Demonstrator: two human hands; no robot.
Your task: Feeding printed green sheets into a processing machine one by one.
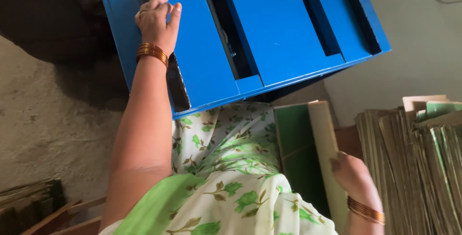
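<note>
1. The green board (298,153), with a pale cardboard edge, stands upright just past the person's lap, below the near edge of the blue metal machine (269,28).
2. The right hand (353,175) grips the board's right edge, fingers curled round it.
3. The left hand (156,21) rests on the machine's left part, fingers together, bent over a ridge.
4. A stack of cardboard sheets (414,163) stands right of the board.

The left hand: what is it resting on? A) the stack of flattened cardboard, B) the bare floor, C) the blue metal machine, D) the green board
C: the left hand lies flat on the blue metal machine, while the right hand grips the green board.
</note>
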